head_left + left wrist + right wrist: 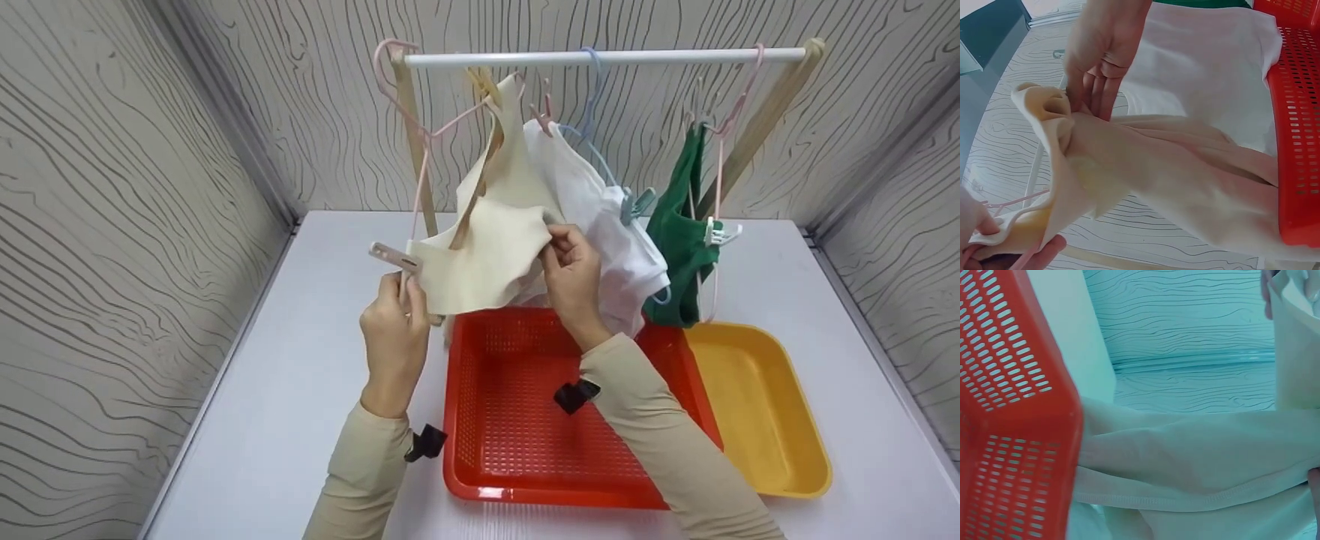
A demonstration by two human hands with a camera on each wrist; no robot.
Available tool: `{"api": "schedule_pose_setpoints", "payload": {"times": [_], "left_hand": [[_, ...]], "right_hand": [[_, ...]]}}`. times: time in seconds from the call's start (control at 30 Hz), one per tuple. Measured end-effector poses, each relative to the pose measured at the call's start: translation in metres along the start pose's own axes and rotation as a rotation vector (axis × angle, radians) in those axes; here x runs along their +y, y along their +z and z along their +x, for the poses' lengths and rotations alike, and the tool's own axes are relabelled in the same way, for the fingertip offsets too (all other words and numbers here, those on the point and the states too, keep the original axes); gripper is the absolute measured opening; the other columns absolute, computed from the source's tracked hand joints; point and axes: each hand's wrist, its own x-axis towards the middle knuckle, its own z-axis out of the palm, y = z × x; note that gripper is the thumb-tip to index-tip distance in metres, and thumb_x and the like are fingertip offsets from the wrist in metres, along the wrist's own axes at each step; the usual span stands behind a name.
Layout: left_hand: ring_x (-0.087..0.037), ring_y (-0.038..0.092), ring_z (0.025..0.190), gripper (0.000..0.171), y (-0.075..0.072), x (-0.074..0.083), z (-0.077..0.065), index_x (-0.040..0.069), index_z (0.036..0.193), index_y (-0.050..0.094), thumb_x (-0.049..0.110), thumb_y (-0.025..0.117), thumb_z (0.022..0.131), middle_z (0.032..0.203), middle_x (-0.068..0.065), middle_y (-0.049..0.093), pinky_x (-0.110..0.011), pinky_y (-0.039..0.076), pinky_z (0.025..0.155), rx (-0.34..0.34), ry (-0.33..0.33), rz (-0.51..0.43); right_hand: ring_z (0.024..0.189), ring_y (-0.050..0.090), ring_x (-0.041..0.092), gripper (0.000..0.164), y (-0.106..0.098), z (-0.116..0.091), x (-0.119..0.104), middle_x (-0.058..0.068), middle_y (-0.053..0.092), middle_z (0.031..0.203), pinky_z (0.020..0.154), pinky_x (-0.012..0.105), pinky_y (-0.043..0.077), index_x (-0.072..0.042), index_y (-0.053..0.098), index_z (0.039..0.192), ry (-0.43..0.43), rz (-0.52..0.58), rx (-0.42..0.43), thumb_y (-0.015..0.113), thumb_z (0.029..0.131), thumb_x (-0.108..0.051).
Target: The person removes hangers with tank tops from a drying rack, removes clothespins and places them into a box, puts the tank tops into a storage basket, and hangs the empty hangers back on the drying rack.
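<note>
A cream garment (480,255) hangs from a pink hanger (425,180), a yellow clothespin (486,84) fastening its upper part. My left hand (394,337) grips the low end of this hanger at the garment's left corner. A pale clothespin (394,256) juts out just above those fingers; its jaws are hidden. My right hand (574,274) pinches the garment's right edge between thumb and fingers. In the left wrist view, the cream cloth (1129,152) stretches between both hands, bunched near the right fingertips. Folds of it cross the right wrist view beside the red basket (1067,399).
A white rod (675,56) on wooden legs carries the hangers. Right of the cream garment hang a white garment (600,225) and a green garment (679,232), both with clothespins. The red basket (454,420) stands below, overlapping a yellow tray (814,450).
</note>
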Motion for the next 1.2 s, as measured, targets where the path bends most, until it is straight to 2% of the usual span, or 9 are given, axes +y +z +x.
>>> {"api": "schedule_pose_setpoints", "payload": {"times": [0.3, 0.37, 0.43, 0.5, 0.53, 0.63, 0.77, 0.93, 1.2], "left_hand": [[-0.017, 0.051, 0.055, 0.014, -0.002, 0.0, -0.001, -0.009, 0.091, 0.059, 0.003, 0.052, 0.093, 0.06, -0.018, 0.063, -0.038, 0.048, 0.049, 0.03, -0.006, -0.002], [-0.018, 0.053, 0.055, 0.014, -0.002, -0.001, -0.001, -0.01, 0.091, 0.059, 0.003, 0.052, 0.093, 0.062, -0.019, 0.064, -0.038, 0.049, 0.049, 0.029, -0.008, -0.007], [-0.017, 0.052, 0.054, 0.015, -0.001, -0.002, -0.002, -0.009, 0.091, 0.059, 0.003, 0.052, 0.093, 0.062, -0.019, 0.064, -0.038, 0.048, 0.049, 0.025, -0.011, -0.01], [-0.017, 0.051, 0.054, 0.015, -0.001, -0.002, -0.003, -0.009, 0.091, 0.059, 0.004, 0.052, 0.094, 0.061, -0.018, 0.063, -0.036, 0.047, 0.048, 0.022, -0.011, -0.011], [-0.016, 0.049, 0.054, 0.015, 0.0, -0.003, -0.003, -0.009, 0.09, 0.059, 0.004, 0.052, 0.094, 0.059, -0.018, 0.062, -0.035, 0.046, 0.048, 0.021, -0.01, -0.01], [-0.014, 0.046, 0.052, 0.016, 0.002, -0.005, -0.005, -0.01, 0.091, 0.059, 0.003, 0.051, 0.094, 0.058, -0.017, 0.061, -0.029, 0.043, 0.046, -0.003, -0.008, -0.016], [-0.012, 0.043, 0.051, 0.015, 0.004, -0.008, -0.005, -0.01, 0.091, 0.059, 0.002, 0.051, 0.094, 0.056, -0.014, 0.058, -0.023, 0.037, 0.046, -0.007, -0.003, -0.015], [-0.011, 0.04, 0.051, 0.014, 0.006, -0.01, -0.005, -0.009, 0.088, 0.059, 0.002, 0.052, 0.093, 0.053, -0.011, 0.052, -0.023, 0.035, 0.046, 0.006, -0.005, -0.005], [-0.015, 0.047, 0.051, 0.013, 0.01, -0.015, -0.007, -0.008, 0.087, 0.059, 0.002, 0.052, 0.093, 0.055, -0.015, 0.057, -0.03, 0.042, 0.046, 0.02, 0.001, -0.004]], "right_hand": [[0.085, 0.066, -0.004, 0.016, -0.002, -0.008, -0.019, 0.033, 0.066, 0.105, 0.084, 0.015, 0.055, 0.019, 0.056, 0.103, -0.168, -0.036, 0.044, 0.054, 0.088, 0.012], [0.078, 0.063, -0.003, 0.016, -0.003, -0.01, -0.02, 0.02, 0.07, 0.096, 0.077, 0.013, 0.055, 0.019, 0.057, 0.102, -0.203, -0.048, 0.038, 0.055, 0.088, 0.012], [0.075, 0.061, -0.002, 0.015, -0.003, -0.012, -0.018, 0.0, 0.071, 0.091, 0.072, 0.013, 0.053, 0.018, 0.058, 0.101, -0.215, -0.051, 0.018, 0.056, 0.088, 0.011], [0.073, 0.059, -0.001, 0.015, -0.003, -0.015, -0.014, -0.017, 0.068, 0.089, 0.069, 0.014, 0.05, 0.017, 0.058, 0.1, -0.2, -0.054, -0.017, 0.056, 0.087, 0.01], [0.073, 0.058, -0.001, 0.015, -0.003, -0.017, -0.012, -0.021, 0.066, 0.088, 0.069, 0.014, 0.05, 0.017, 0.059, 0.1, -0.184, -0.055, -0.032, 0.057, 0.087, 0.01], [0.073, 0.058, -0.002, 0.015, -0.004, -0.021, -0.004, -0.001, 0.073, 0.094, 0.068, 0.014, 0.048, 0.016, 0.06, 0.099, -0.128, -0.082, -0.067, 0.058, 0.087, 0.009], [0.071, 0.056, -0.004, 0.014, -0.005, -0.027, 0.007, 0.032, 0.067, 0.093, 0.066, 0.013, 0.047, 0.015, 0.062, 0.097, -0.094, -0.134, -0.103, 0.059, 0.086, 0.008], [0.07, 0.056, -0.005, 0.013, -0.007, -0.032, 0.022, 0.03, 0.068, 0.09, 0.065, 0.013, 0.047, 0.012, 0.064, 0.096, -0.057, -0.189, -0.154, 0.061, 0.086, 0.006], [0.07, 0.061, -0.004, 0.012, -0.011, -0.043, 0.048, 0.022, 0.071, 0.087, 0.064, 0.012, 0.05, 0.004, 0.069, 0.092, -0.007, -0.27, -0.259, 0.073, 0.082, -0.001]]}}
